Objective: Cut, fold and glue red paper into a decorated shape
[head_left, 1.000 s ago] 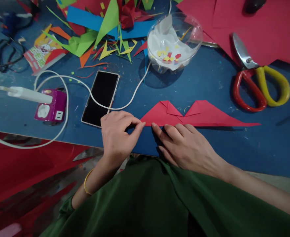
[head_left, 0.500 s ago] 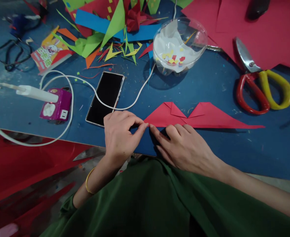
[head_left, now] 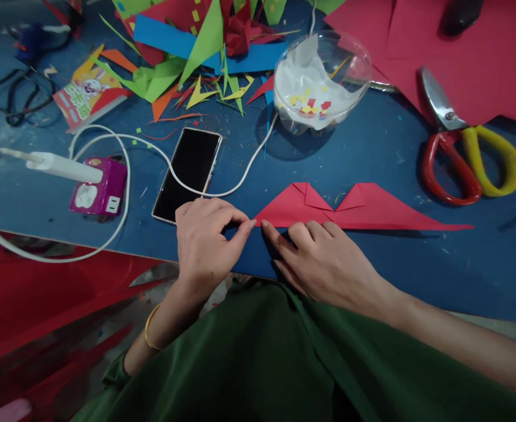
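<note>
My left hand [head_left: 209,237] pinches the left tip of the folded red paper [head_left: 393,211] between thumb and index finger. My right hand [head_left: 328,264] lies just beside it, index fingertip on the paper's near edge, thumb apart from it and the other fingers bent. The paper lies along the near part of the blue bench [head_left: 442,266], its thin tail pointing right. Left of it is a phone [head_left: 190,161], crossed by a white cable [head_left: 216,194]; scissors [head_left: 444,120] rest to the far right.
</note>
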The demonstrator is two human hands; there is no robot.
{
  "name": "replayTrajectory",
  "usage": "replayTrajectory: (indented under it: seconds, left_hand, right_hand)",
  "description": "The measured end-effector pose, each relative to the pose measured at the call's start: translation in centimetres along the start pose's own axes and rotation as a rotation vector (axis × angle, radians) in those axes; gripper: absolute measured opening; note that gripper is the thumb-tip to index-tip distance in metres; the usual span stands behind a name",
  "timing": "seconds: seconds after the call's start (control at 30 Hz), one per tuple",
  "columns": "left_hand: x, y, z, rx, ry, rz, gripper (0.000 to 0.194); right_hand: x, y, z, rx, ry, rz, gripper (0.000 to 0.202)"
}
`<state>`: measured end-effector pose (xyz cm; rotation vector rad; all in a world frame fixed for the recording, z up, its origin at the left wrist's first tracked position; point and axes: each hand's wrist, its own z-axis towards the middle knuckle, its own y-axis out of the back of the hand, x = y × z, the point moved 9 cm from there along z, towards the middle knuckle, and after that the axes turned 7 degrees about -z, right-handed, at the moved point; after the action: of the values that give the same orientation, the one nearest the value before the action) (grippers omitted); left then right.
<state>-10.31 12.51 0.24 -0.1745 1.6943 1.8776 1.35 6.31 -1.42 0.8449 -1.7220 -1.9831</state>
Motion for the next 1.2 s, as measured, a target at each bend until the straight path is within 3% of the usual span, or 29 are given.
replayTrajectory:
  seconds: [0.3, 0.43, 0.5, 0.63, 0.73, 1.03, 1.13, 1.2]
  left_hand:
    - [0.1, 0.6, -0.5, -0.018, -0.014, 0.077, 0.015]
    - [-0.5, 1.8, -1.9, -0.199, -0.026, 0.206, 0.010]
    - [-1.5, 2.1, -2.9, -0.284, -0.095, 0.220, 0.009]
    - [-4.2, -0.2, -4.3, -0.148, -0.351, 0.189, 0.030]
    - [-4.2, -1.6, -4.7, -0.047, -0.352, 0.246, 0.038]
    - [-4.5, -1.3, -4.9, -0.114, -0.339, 0.322, 0.042]
    - [-5.7, -2.0, -4.8, -0.103, -0.436, 0.243, 0.042]
    - [-6.5, -3.2, -4.8, -0.036, -0.518, 0.198, 0.043]
  right_hand:
    - [-0.1, -0.1, 0.1, -0.022, -0.005, -0.012, 0.053]
    - [-0.1, -0.2, 0.0, -0.016, -0.008, -0.001, 0.053]
    - [-0.1, -0.1, 0.0, -0.020, -0.012, -0.007, 0.053]
    - [0.0, -0.1, 0.0, -0.036, -0.023, -0.034, 0.053]
    - [-0.2, 0.0, -0.1, -0.043, -0.026, -0.027, 0.053]
    - [-2.0, 0.2, -2.6, -0.096, -0.108, 0.042, 0.045]
    - [-1.8, 0.1, -2.6, -0.130, -0.107, 0.047, 0.044]
    - [-1.8, 0.1, -2.5, -0.138, -0.111, 0.048, 0.043]
